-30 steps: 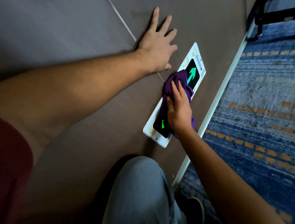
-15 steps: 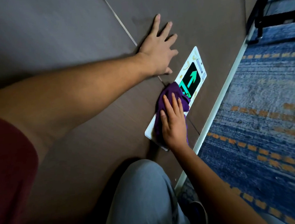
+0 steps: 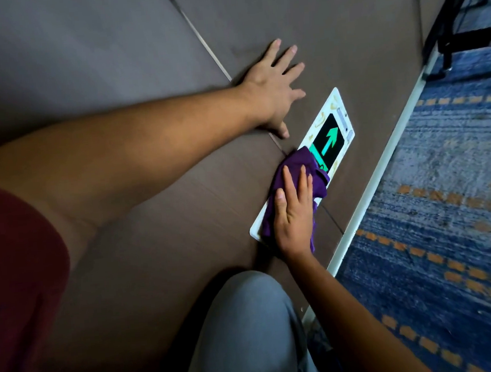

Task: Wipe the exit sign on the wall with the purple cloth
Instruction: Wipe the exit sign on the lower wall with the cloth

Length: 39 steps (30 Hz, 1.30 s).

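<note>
The exit sign (image 3: 329, 133) is a white-framed plate with a black panel and a green arrow, fixed low on the brown wall. Its far half shows; the near half is covered. My right hand (image 3: 294, 211) lies flat on the purple cloth (image 3: 295, 164), pressing it against the sign's near end. The cloth bunches out past my fingertips and hangs a little below my wrist. My left hand (image 3: 272, 88) rests flat on the wall above the sign, fingers spread, holding nothing.
A white skirting board (image 3: 383, 160) runs along the foot of the wall, with blue and orange carpet (image 3: 445, 199) beyond it. Black metal furniture legs (image 3: 449, 23) stand at the far right. My grey-trousered knee (image 3: 248, 317) is close to the wall below the sign.
My right hand and the cloth have slid from the sign's middle toward its near end, uncovering the arrow and covering the near part. My left hand has stayed on the wall.
</note>
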Each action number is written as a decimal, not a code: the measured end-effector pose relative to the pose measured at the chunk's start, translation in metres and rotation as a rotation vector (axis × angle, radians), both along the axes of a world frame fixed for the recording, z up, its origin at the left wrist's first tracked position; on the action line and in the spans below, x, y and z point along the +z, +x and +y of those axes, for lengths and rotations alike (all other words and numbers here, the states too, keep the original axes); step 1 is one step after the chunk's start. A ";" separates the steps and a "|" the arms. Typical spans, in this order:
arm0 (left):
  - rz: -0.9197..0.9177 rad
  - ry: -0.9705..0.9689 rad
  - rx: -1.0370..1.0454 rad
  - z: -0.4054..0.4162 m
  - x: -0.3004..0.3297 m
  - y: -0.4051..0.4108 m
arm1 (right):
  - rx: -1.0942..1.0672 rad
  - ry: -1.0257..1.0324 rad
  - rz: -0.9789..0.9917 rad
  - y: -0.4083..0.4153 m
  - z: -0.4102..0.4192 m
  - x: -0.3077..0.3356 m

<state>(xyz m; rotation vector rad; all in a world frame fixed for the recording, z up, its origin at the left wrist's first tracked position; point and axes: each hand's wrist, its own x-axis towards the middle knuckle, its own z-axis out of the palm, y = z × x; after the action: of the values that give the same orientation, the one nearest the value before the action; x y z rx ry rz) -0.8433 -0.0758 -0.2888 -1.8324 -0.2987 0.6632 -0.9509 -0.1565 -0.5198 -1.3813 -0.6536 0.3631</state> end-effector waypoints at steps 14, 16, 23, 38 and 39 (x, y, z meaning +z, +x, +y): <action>-0.062 -0.061 0.032 -0.005 0.002 0.004 | -0.020 -0.012 0.039 0.016 0.009 0.000; -0.106 -0.072 0.017 -0.002 -0.001 0.005 | -0.019 -0.037 0.052 0.026 0.010 0.003; -0.078 -0.028 -0.003 0.002 -0.007 0.017 | 0.015 -0.055 0.047 0.021 0.003 0.010; -0.209 -0.085 -0.049 0.011 -0.023 0.022 | 0.044 -0.064 -0.003 0.054 0.007 0.012; -0.207 -0.076 -0.058 0.011 -0.024 0.021 | 0.042 -0.071 0.023 0.060 0.011 0.016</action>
<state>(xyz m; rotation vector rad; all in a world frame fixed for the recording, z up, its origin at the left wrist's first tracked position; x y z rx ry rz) -0.8221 -0.0646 -0.3123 -1.9787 -0.3593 0.4509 -0.8909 -0.1455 -0.5037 -1.4306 -0.6574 0.4388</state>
